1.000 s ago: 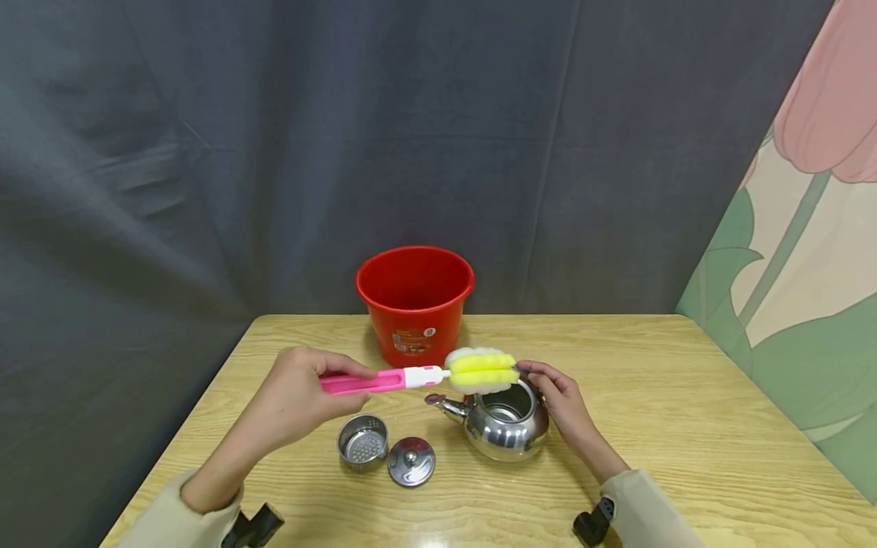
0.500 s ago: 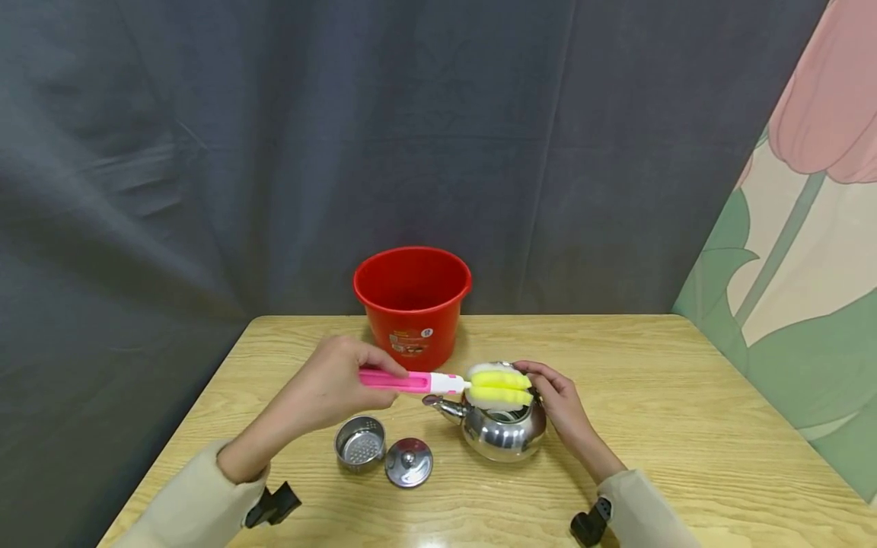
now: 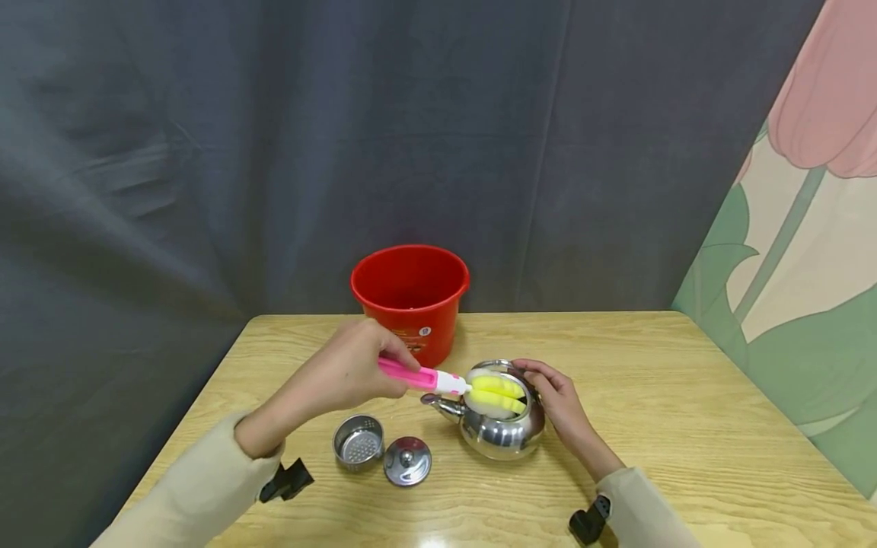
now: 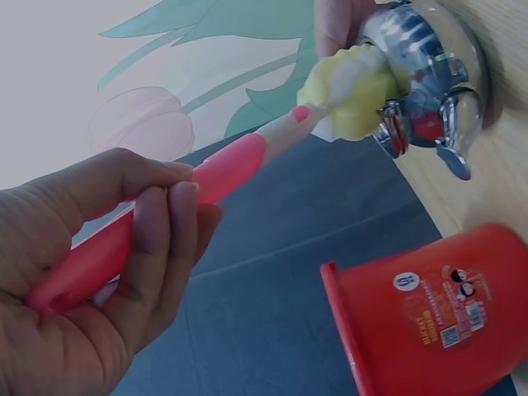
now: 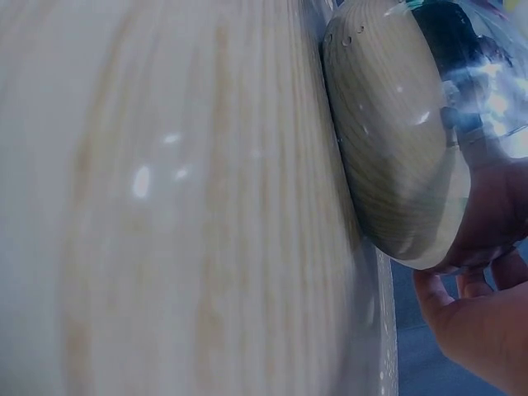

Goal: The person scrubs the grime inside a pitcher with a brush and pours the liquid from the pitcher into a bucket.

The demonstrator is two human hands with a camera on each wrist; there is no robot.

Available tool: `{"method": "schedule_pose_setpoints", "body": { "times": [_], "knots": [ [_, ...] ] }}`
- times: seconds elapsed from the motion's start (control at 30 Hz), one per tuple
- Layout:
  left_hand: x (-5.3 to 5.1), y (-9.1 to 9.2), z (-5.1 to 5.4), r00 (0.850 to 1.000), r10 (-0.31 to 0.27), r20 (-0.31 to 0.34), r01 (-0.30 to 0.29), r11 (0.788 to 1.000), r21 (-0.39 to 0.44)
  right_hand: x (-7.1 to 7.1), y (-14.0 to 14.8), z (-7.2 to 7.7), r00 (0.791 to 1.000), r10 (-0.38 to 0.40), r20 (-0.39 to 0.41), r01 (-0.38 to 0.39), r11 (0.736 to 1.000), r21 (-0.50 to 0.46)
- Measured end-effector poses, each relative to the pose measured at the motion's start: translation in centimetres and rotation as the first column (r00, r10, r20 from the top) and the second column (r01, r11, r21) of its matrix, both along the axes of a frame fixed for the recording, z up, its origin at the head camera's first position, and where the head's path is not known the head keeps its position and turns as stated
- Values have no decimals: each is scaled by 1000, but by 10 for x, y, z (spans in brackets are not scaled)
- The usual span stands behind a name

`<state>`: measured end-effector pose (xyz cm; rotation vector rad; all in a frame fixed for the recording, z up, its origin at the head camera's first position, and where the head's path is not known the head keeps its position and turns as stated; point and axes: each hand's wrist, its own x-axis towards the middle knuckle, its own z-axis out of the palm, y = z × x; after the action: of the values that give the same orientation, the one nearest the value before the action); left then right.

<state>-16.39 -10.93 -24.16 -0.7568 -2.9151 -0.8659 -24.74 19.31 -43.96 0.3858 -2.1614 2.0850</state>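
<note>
My left hand (image 3: 351, 367) grips the pink handle (image 4: 235, 165) of a brush, fingers curled round it. The brush's yellow and white sponge head (image 3: 495, 394) is at the round mouth of a shiny metal teapot (image 3: 503, 440), tilted slightly down; how deep it reaches is hard to tell. At the teapot's right rear side, my right hand (image 3: 563, 403) holds it, with thumb and fingertips against the metal (image 5: 396, 165). The spout points left, under the brush's white neck.
Behind the left hand stands a red bucket (image 3: 411, 301) near the table's back edge. A perforated metal strainer cup (image 3: 359, 443) and a round metal lid (image 3: 407, 461) lie left of the teapot. Dark cloth (image 3: 411, 137) hangs behind the table.
My left hand has moved right with the brush, and the sponge head has lowered from above the teapot to its mouth. My right hand stays on the teapot.
</note>
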Motion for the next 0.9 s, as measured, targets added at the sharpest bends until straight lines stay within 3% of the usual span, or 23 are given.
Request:
{"method": "schedule_pose_setpoints", "body": {
  "times": [0.23, 0.4, 0.53, 0.67, 0.77, 0.9],
  "knots": [
    [-11, 9, 16, 999, -48, 1, 48, 998, -35, 1, -1, 0, 1000, 8, 10, -9, 1000, 8],
    [-23, 22, 28, 995, -95, -23, 91, 987, -130, 2, -1, 1, 1000, 10, 20, -11, 1000, 20],
    [-34, 35, 36, 992, -128, -4, 124, 970, -207, 1, 0, 1, 1000, 11, 16, -11, 1000, 17],
    [-45, 49, 43, 989, -138, 55, 148, 955, -258, 0, 2, 1, 1000, 15, 9, -15, 1000, 8],
    [-52, 60, 45, 986, -140, 95, 162, 945, -285, 0, 2, 1, 1000, 13, 6, -13, 1000, 4],
    [-61, 73, 45, 985, -142, 94, 164, 937, -308, 0, 0, 0, 1000, 1, 8, -1, 1000, -1]
  ]
}}
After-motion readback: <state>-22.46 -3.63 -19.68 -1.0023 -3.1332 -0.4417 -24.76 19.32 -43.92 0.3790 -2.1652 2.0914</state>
